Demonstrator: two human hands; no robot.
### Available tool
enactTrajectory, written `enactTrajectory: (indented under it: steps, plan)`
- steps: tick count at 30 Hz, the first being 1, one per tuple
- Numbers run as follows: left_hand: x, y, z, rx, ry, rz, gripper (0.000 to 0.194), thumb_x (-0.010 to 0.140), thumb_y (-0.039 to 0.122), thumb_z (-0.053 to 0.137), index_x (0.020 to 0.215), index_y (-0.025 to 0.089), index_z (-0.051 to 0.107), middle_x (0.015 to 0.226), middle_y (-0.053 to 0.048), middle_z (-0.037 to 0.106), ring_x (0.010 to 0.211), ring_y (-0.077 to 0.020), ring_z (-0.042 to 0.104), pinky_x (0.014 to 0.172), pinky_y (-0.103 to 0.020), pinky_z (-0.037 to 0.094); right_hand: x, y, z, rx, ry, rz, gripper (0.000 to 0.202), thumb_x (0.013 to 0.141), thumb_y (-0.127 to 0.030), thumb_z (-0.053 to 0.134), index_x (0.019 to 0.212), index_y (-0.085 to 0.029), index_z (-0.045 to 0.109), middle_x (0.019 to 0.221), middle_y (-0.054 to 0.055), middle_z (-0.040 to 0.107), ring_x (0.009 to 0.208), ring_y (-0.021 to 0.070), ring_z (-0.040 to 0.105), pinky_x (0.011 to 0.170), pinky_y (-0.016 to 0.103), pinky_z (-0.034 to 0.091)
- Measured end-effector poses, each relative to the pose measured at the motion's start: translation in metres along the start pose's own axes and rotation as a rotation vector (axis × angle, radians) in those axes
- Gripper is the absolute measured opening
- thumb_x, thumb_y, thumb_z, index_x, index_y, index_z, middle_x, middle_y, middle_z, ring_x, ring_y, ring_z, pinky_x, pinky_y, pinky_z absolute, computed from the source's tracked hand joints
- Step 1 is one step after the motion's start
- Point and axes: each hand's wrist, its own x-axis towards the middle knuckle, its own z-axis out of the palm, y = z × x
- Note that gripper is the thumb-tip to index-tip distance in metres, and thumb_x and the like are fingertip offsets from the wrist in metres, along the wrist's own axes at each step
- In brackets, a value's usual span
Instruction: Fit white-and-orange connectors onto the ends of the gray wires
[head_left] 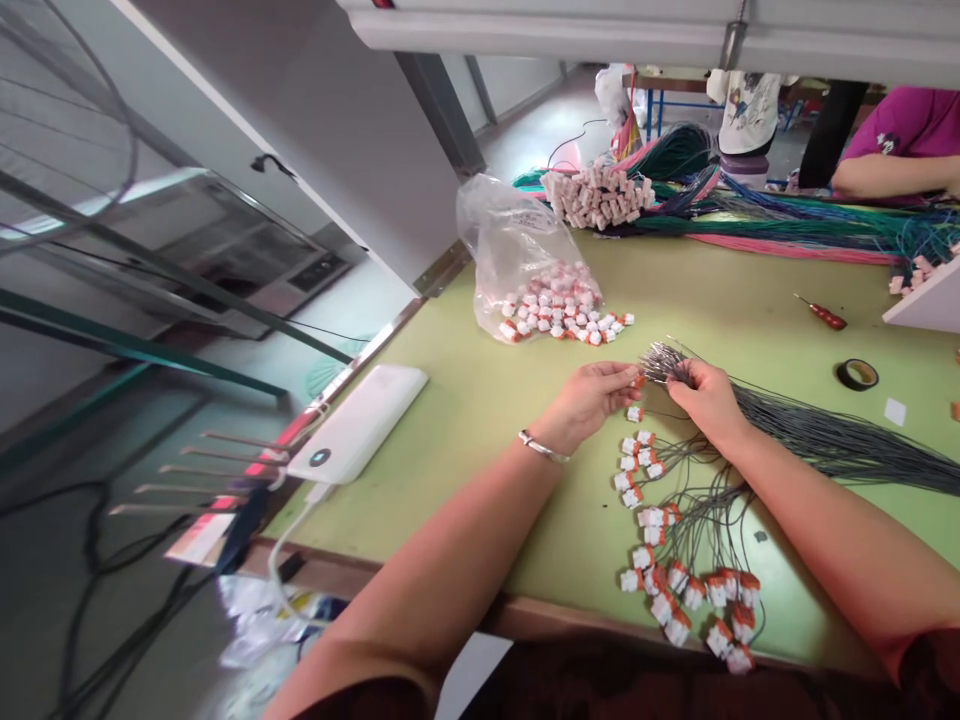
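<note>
The dark grey wire bundle [817, 435] ran through the closed right hand [706, 398], its thin metallic ends splayed toward the left hand [596, 395], whose fingertips pinched a small orange piece [638, 381], mostly hidden. Blocky orange-and-white wired connectors [652, 518] lay nearer the body; a crinkled clear plastic bag [510, 225] stood beyond.

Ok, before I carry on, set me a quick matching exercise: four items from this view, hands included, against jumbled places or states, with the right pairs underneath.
Column one
1. Left hand
2. Right hand
3. Power bank
4. Tape roll

Column two
A. Near the left edge of the table, with a white cable plugged in
B. Gripping dark wires close to their silvery ends
C. Lying near the red-handled tool
D. Pinching a small orange piece

Right pairs: 1-D, 2-B, 3-A, 4-C
</note>
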Motion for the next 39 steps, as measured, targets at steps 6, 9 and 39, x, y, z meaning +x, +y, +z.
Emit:
enactTrajectory:
  steps: [6, 9, 39]
  plan:
    - [0.006, -0.01, 0.001, -0.11, -0.048, 0.001, 0.012, 0.087, 0.007, 0.058, 0.078, 0.007, 0.065, 0.064, -0.003, 0.064, 0.051, -0.0059, 0.058, 0.051, -0.016, 0.046, -0.006, -0.002, 0.0, -0.12, -0.015, -0.088, 0.016, 0.067, -0.03, 0.053, 0.06, -0.021, 0.043, 0.052, -0.006, 0.035, 0.051, 0.0088, 0.029, 0.049, 0.025, 0.027]
    - [0.005, -0.011, 0.003, -0.095, -0.059, 0.0, 0.017, 0.088, 0.01, 0.058, 0.072, 0.007, 0.063, 0.062, -0.003, 0.064, 0.051, -0.0061, 0.059, 0.053, -0.016, 0.048, -0.006, -0.001, 0.001, -0.194, -0.01, -0.111, 0.013, 0.067, -0.029, 0.053, 0.062, -0.021, 0.044, 0.052, -0.006, 0.038, 0.05, 0.0093, 0.031, 0.05, 0.025, 0.028]
    - [0.001, -0.013, 0.01, 0.08, -0.101, -0.052, 0.014, 0.087, 0.012, 0.059, 0.074, 0.008, 0.06, 0.056, -0.004, 0.065, 0.043, -0.0065, 0.058, 0.046, -0.015, 0.046, -0.007, 0.002, -0.004, -0.347, -0.064, -0.179, 0.006, 0.067, -0.027, 0.054, 0.066, -0.021, 0.052, 0.056, -0.002, 0.054, 0.049, 0.0116, 0.043, 0.051, 0.025, 0.034]
